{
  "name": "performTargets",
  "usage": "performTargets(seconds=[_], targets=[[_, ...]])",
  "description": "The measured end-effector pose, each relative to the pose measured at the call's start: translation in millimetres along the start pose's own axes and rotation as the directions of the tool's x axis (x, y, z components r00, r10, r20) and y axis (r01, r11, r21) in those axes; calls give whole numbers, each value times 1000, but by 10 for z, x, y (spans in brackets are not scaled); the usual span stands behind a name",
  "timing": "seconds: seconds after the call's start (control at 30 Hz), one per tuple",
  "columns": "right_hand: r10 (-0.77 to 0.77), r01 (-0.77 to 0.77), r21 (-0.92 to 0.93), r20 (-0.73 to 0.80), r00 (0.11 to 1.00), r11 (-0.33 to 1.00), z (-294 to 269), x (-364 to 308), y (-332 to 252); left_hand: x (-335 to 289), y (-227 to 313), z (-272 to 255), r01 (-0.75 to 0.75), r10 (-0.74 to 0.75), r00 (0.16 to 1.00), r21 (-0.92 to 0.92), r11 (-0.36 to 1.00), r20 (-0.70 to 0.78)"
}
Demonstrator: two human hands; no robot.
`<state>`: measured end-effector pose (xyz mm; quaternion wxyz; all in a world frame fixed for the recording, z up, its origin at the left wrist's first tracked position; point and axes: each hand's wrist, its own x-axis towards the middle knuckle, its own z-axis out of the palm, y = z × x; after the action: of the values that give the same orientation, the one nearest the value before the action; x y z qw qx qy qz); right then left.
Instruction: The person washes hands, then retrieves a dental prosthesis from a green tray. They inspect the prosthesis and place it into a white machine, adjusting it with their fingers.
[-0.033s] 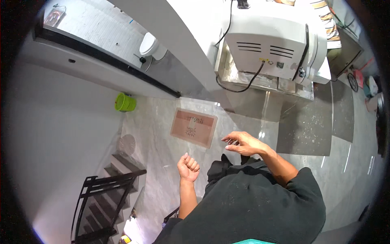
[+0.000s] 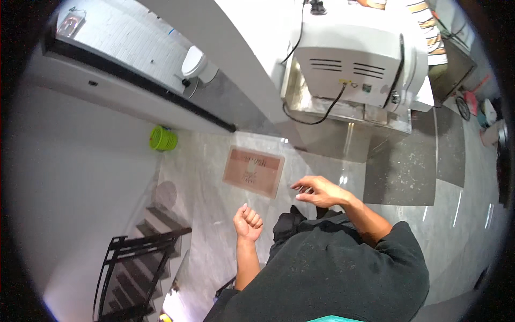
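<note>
Head view: left hand (image 2: 248, 224) clenched, right hand (image 2: 318, 192) released — rectangular mat (image 2: 263, 180) on marbled floor (image 2: 208, 214).

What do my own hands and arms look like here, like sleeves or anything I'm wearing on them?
Your left hand and right hand are bare, with no gloves or watch visible. The forearms are uncovered too, coming out of the short, dark sleeves of a plain-looking black top.
</note>
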<state>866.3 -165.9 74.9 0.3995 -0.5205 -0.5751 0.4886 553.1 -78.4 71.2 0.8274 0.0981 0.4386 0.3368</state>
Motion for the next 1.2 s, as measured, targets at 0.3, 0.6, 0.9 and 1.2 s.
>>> performTargets(seconds=[0.3, 0.6, 0.9, 1.2], targets=[[73, -73, -11, 12, 997, 997, 21, 188, -168, 476, 239, 79, 85, -83, 984, -3, 996, 156], [50, -57, -70, -102, 994, 996, -43, 494, -451, 876, 650, 418, 87, -105, 968, 89, 992, 227], [75, -82, -66, -103, 992, 994, -66, 841, -456, 1024, 874, 513, 105, -132, 967, 130, 986, 220], [-10, 27, -125, 137, 991, 992, -455, 1073, -375, 853, 532, 456, -36, 40, 985, -31, 999, 167]])
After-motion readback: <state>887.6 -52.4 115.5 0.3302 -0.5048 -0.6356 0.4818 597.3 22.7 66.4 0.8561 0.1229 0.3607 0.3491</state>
